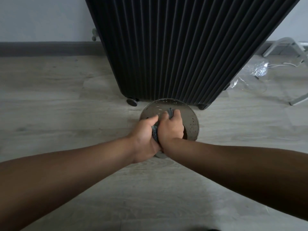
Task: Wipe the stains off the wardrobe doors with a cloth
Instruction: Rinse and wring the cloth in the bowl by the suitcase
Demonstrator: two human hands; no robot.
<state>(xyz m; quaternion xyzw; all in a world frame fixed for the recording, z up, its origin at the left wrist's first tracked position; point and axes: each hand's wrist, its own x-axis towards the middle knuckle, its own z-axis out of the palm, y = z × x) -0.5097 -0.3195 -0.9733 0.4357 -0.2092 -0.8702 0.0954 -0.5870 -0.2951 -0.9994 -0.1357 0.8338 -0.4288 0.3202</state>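
Observation:
A dark dotted cloth is squeezed between both my hands over a round metal bowl on the floor. My left hand grips the cloth's near part. My right hand grips its far part, and one end sticks out past the fingers. Most of the cloth is hidden inside my fists. The dark ribbed wardrobe front stands just behind the bowl, resting on small wheels.
A black wheel sits at the wardrobe's left foot. Clear plastic wrap and a white frame lie on the floor to the right. A grey skirting board runs along the left wall. Pale wood floor surrounds the bowl.

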